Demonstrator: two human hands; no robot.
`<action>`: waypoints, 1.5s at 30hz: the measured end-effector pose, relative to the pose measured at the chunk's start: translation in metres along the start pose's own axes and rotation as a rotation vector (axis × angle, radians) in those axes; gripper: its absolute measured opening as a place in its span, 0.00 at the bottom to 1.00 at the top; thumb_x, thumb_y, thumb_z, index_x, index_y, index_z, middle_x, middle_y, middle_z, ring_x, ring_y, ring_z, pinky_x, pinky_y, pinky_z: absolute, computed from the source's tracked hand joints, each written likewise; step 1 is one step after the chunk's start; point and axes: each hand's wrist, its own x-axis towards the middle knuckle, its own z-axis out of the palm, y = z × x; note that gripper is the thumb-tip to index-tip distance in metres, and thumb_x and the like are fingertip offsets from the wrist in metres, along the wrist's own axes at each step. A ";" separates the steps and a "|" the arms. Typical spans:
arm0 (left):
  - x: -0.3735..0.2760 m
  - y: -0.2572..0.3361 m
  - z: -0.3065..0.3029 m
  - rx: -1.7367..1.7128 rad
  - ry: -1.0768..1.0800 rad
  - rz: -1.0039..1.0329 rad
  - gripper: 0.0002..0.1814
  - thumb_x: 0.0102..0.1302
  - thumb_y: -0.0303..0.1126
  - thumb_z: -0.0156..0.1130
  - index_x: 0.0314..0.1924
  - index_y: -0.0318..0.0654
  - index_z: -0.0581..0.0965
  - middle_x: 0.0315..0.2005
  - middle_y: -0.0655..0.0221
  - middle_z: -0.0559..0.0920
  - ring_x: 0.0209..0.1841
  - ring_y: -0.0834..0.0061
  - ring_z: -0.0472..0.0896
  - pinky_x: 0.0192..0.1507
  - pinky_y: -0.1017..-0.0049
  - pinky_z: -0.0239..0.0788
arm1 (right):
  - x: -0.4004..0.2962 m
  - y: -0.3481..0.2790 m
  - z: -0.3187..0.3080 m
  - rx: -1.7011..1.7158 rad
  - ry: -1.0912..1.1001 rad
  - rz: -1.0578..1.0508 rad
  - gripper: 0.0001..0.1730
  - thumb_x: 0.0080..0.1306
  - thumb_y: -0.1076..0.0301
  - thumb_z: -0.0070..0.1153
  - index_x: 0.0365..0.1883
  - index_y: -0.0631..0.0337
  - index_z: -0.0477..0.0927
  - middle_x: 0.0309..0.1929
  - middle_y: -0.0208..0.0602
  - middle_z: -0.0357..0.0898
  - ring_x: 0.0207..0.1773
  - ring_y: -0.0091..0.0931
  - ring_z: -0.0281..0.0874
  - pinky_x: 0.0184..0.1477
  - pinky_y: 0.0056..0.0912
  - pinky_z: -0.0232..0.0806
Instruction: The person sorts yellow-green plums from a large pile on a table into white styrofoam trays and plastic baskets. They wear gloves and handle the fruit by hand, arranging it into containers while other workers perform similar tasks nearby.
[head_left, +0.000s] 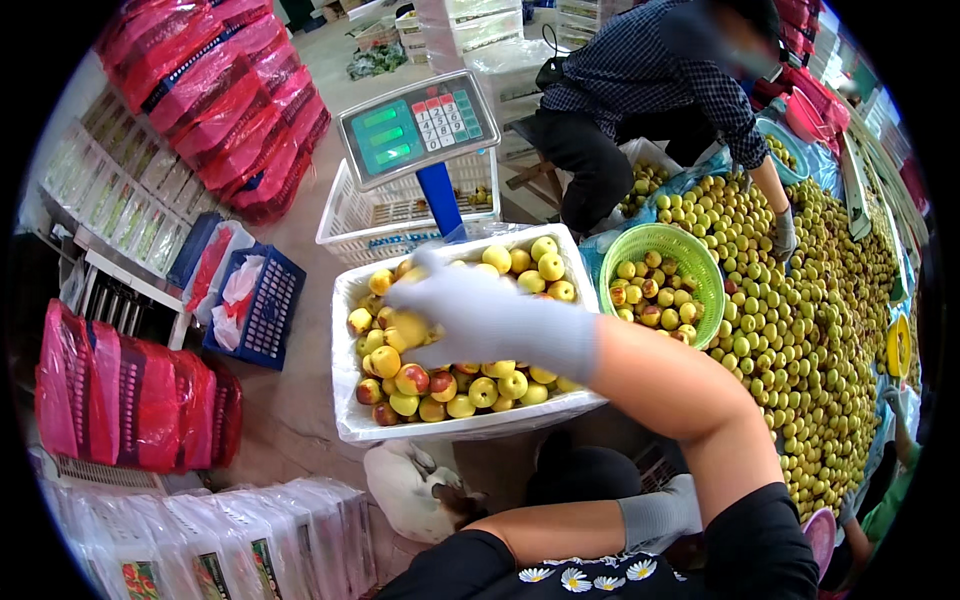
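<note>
My right hand, in a grey knit glove, reaches over a white plastic-lined crate filled with yellow-green and reddish jujube-like fruits. Its fingers are blurred and curve round a yellow fruit. My left hand, also gloved, is low near my body beside my right upper arm; its fingers are not clear to see. Behind the crate rises a digital weighing scale's display on a blue post. Right of the crate stands a green plastic basket partly filled with similar fruits.
A co-worker reaches into a large fruit heap at right; another person's gloved hands are at the far right edge. A white-and-brown dog lies below the crate. A blue basket and red-wrapped crates stand left.
</note>
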 end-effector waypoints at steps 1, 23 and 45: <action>-0.001 0.000 0.004 -0.007 -0.005 0.014 0.16 0.64 0.44 0.57 0.42 0.41 0.82 0.44 0.54 0.84 0.44 0.55 0.83 0.49 0.61 0.74 | 0.024 -0.011 0.017 -0.029 -0.063 -0.004 0.26 0.52 0.57 0.67 0.49 0.54 0.77 0.55 0.55 0.67 0.51 0.47 0.77 0.52 0.46 0.73; -0.017 0.017 -0.019 0.201 0.017 0.030 0.15 0.64 0.40 0.55 0.38 0.35 0.78 0.36 0.50 0.81 0.37 0.52 0.83 0.40 0.57 0.75 | -0.233 0.217 -0.015 -0.523 0.161 1.050 0.41 0.62 0.39 0.57 0.68 0.52 0.66 0.69 0.51 0.62 0.70 0.49 0.60 0.69 0.51 0.58; -0.010 0.017 -0.023 0.194 -0.067 -0.056 0.20 0.63 0.44 0.57 0.44 0.33 0.77 0.41 0.49 0.82 0.43 0.52 0.83 0.45 0.56 0.75 | -0.241 0.262 -0.017 -0.059 -0.146 1.015 0.39 0.54 0.50 0.66 0.62 0.56 0.70 0.52 0.54 0.79 0.54 0.43 0.79 0.55 0.42 0.71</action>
